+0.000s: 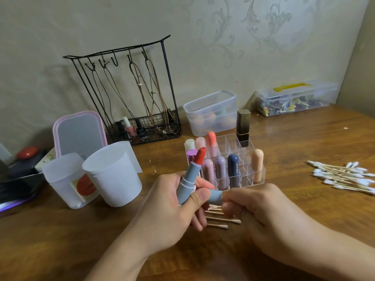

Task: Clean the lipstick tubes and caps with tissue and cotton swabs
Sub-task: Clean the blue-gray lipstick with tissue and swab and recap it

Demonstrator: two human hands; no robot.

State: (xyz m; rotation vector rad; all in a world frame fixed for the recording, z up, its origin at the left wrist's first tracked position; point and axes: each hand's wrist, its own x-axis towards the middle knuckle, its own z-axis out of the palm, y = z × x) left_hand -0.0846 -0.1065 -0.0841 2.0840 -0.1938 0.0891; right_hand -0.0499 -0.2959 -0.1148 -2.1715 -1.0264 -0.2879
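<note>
Red bullet smears easily: your left hand [172,201] grips the lipstick tube [186,179]; right hand [257,207] pinches the cap [215,196].

Wooden table [284,138] carries swabs [343,177], organizer [239,171], perhaps cups [113,175].

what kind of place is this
Probably a home dressing table or vanity desk. On the wooden tabletop stand a clear organizer of lipsticks, a pink-framed mirror and a wire rack hung with necklaces, against a wallpapered wall.
</note>
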